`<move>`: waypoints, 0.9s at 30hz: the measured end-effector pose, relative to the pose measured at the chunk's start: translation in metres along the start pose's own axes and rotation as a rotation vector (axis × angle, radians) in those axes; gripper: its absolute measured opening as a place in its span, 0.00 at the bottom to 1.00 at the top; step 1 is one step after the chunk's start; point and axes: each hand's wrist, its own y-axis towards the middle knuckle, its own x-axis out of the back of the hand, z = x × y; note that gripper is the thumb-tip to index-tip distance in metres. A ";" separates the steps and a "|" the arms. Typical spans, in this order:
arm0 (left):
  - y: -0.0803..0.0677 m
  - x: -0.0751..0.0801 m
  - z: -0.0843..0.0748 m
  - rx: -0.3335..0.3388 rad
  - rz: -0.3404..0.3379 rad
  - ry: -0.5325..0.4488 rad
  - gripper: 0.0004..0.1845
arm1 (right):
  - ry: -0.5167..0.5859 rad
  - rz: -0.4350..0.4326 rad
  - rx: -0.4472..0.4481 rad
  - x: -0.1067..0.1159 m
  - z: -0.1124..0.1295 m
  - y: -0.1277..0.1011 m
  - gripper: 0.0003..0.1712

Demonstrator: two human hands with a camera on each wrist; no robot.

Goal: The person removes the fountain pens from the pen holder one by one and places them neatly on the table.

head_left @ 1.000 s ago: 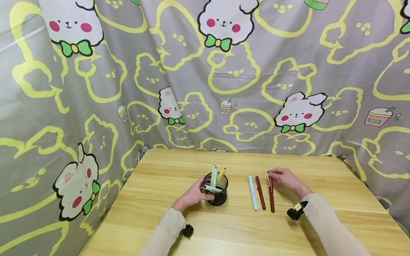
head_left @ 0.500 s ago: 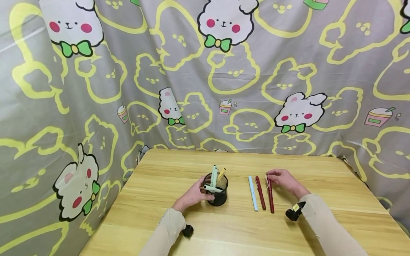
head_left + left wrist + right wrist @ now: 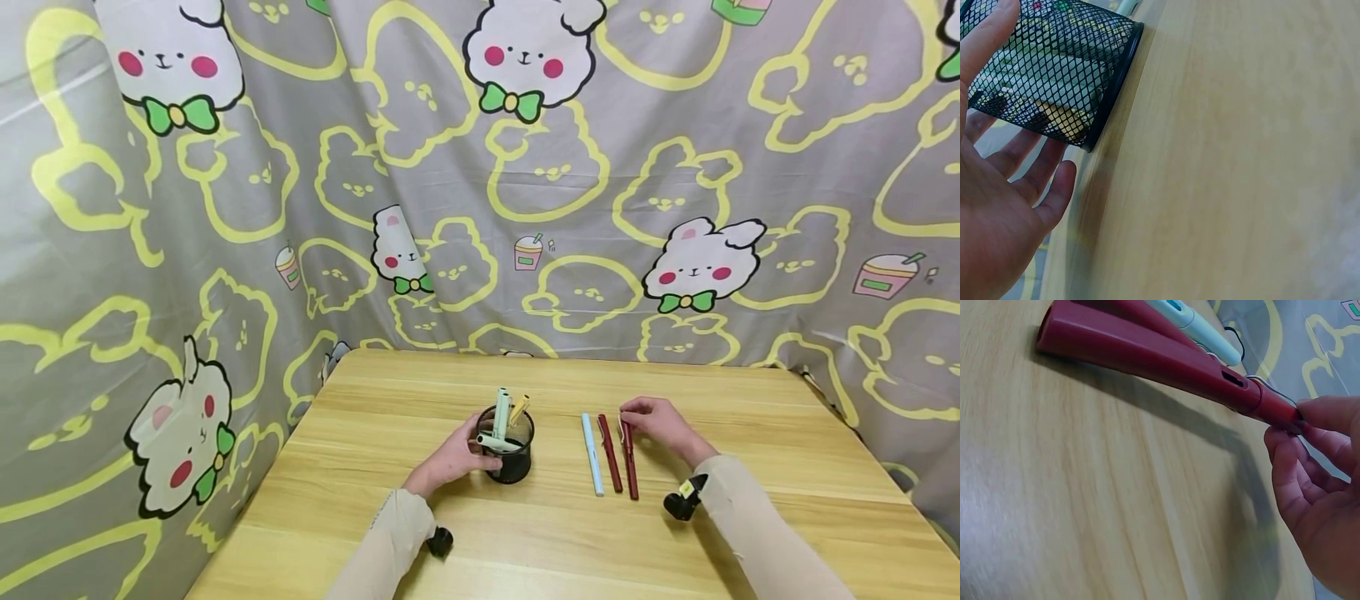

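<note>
My left hand [image 3: 455, 454] curls round the black mesh pen holder [image 3: 1054, 69], thumb on one side and fingers on the other. Pale green pens [image 3: 501, 412] and a yellow pen [image 3: 519, 408] stand in the holder, and one green pen [image 3: 495, 442] leans across its rim. With thumb and fingertips my right hand [image 3: 660, 423] pinches the clip end of a dark red pen [image 3: 1147, 356]; its other end slants down toward the table. Just left of it lie a second dark red pen [image 3: 611, 454] and a light blue pen [image 3: 592, 454], roughly parallel.
The wooden table [image 3: 555, 542] carries everything. A grey curtain [image 3: 555, 208] with cartoon print hangs behind it and along the left side. A small black camera [image 3: 440, 542] sits on the left wrist, another camera [image 3: 681, 504] on the right.
My right hand has moved a little to the left with the red pen, bringing it closer to the other red pen. The left hand and the pen holder have stayed put.
</note>
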 end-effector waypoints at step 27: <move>0.001 0.000 0.002 -0.024 0.004 0.002 0.41 | -0.088 0.022 0.004 -0.009 0.002 0.003 0.17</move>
